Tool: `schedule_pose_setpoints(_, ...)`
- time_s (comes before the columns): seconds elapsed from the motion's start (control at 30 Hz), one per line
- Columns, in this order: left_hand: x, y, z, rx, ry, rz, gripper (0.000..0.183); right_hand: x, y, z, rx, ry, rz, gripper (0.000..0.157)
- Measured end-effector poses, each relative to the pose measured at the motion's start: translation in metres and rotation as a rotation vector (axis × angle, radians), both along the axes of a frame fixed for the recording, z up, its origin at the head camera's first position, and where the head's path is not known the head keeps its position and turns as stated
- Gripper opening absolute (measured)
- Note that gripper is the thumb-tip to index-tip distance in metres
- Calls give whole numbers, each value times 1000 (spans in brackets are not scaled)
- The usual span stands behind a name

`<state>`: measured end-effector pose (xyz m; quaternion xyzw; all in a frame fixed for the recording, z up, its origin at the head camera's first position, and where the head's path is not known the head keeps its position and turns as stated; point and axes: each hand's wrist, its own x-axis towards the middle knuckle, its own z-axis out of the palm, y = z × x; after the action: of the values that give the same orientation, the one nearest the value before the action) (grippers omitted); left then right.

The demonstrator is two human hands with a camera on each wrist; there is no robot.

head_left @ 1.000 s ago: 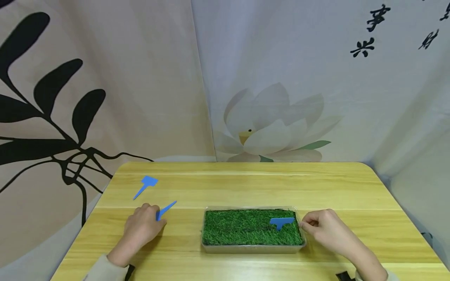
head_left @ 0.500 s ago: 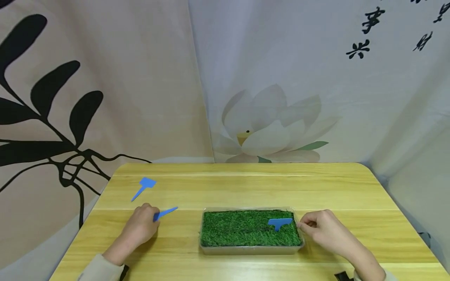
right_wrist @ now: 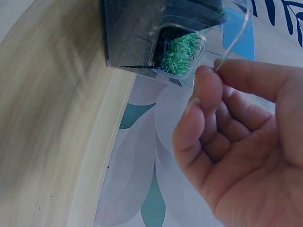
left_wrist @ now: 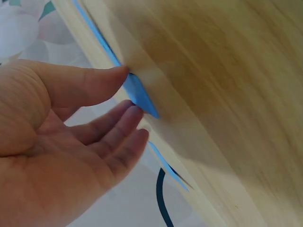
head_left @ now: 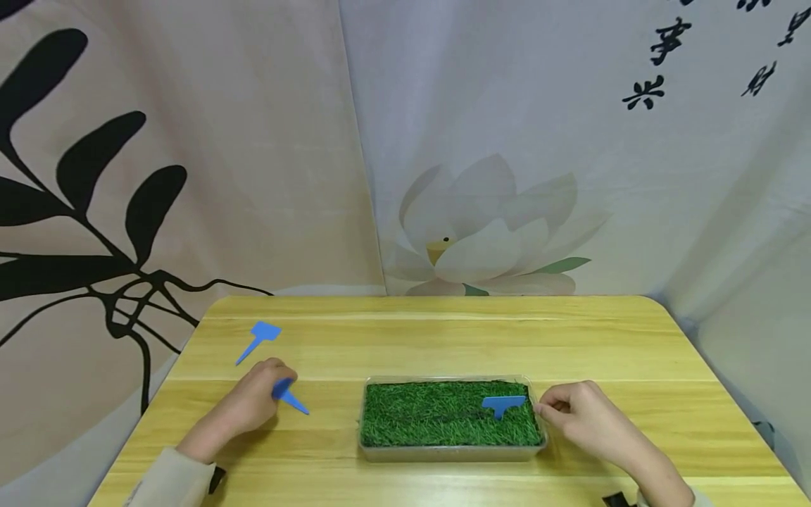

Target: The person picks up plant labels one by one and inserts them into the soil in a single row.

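My left hand (head_left: pixel 243 398) pinches a blue T-shaped plant label (head_left: pixel 293 401) by its wide head, close over the wooden table; its pointed stem slants toward the near right. In the left wrist view, thumb and fingertips meet at that head. A second blue plant label (head_left: pixel 261 334) lies flat just beyond this hand. A third blue label (head_left: pixel 504 403) stands upright in the green artificial grass (head_left: pixel 431 415) that fills a clear plastic tub (head_left: pixel 450 454). My right hand (head_left: pixel 586 414) pinches the tub's rim (right_wrist: pixel 229 51) at its right end between thumb and forefinger.
The wooden table (head_left: pixel 443 334) has rounded far corners. Behind it hangs a pale curtain (head_left: pixel 272 141) printed with black leaves, a lotus and dark characters.
The left hand has turned the held label, so its stem swings from pointing far right to near right. The right hand stays at the tub's rim.
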<state>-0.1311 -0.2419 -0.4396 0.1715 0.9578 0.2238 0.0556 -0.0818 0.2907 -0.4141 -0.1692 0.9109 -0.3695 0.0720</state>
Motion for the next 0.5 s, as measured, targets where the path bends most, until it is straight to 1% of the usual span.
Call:
schedule_pose_setpoints(0.03, 0, 0, 1, 13, -19, 19, 44, 0, 0, 0, -1, -2, 0, 20)
schedule_pose_setpoints(0.13, -1, -1, 4, 36, -74, 102, 37, 0, 0, 0, 0, -9, -2, 20)
schedule_pose_setpoints(0.2, -2, -1, 6, 28, -106, 161, 36, 0, 0, 0, 1, -14, -2, 20)
schedule_pose_setpoints(0.27, -3, -2, 8, 10, -132, 205, 39, 0, 1, -1, 1, -18, -1, 20)
schedule_pose_setpoints(0.33, -4, -2, 9, -4, -158, 237, 42, 0, 1, -1, -1, -20, 1, 20)
schedule_pose_setpoints(0.5, -6, -3, 8, -6, -206, 281, 46, -1, 1, -1, -3, -16, 10, 20)
